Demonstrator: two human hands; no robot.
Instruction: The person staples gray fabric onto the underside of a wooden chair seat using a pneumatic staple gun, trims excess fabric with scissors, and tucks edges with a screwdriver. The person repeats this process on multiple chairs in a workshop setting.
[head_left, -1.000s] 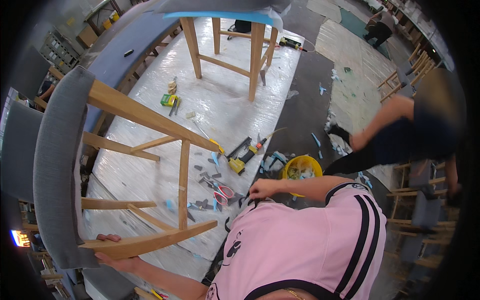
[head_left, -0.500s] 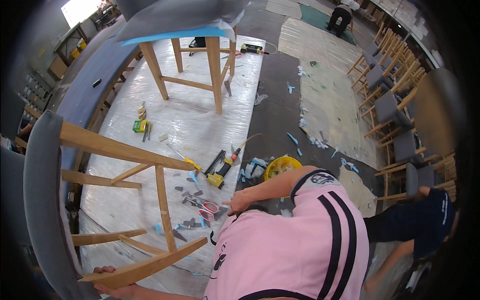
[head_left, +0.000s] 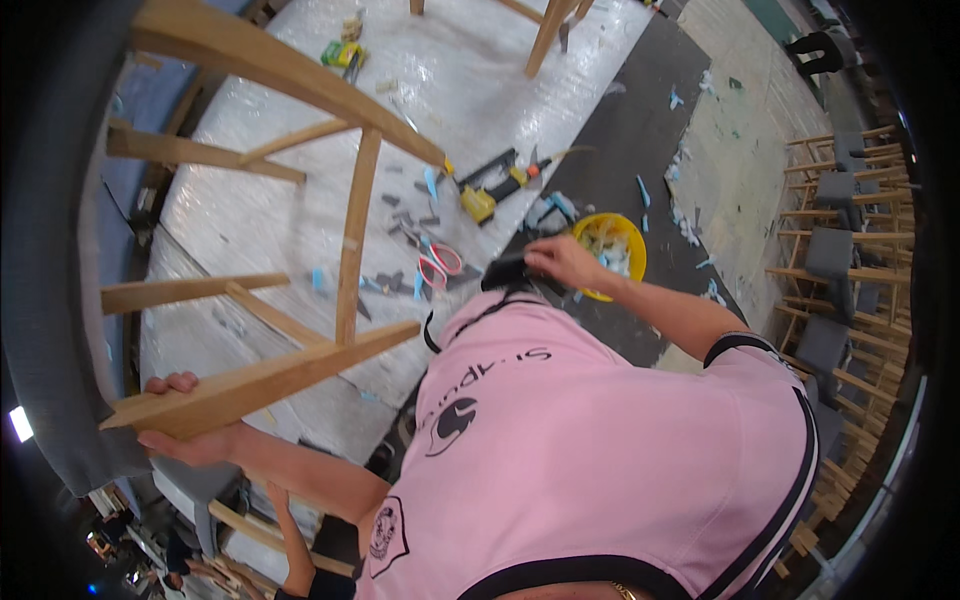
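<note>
A worktable (head_left: pixel 460 82) under clear, wrinkled film fills much of the view, and over its near left part a wooden chair (head_left: pixel 358 235) with grey padding is tipped so that its legs point to the right. The left hand (head_left: pixel 195 445) is closed around the lowest leg, right where the wood meets the padding; the rest of the chair extends above and to the right of that hold. On the floor beyond the table's right edge, a round yellow bucket (head_left: pixel 641 256) holds a loose heap of whitish and pale-blue scraps (head_left: pixel 607 246). Just beside it, the right hand (head_left: pixel 565 262) grasps a dark object (head_left: pixel 505 270) in front of the person's waist, its kind unclear. A yellow-and-black staple gun (head_left: pixel 490 195) lies near the table edge, a small green-and-yellow box (head_left: pixel 340 53) sits farther off, its contents indiscernible, and red-handled scissors (head_left: pixel 437 266) rest among grey offcuts (head_left: pixel 376 284).
</note>
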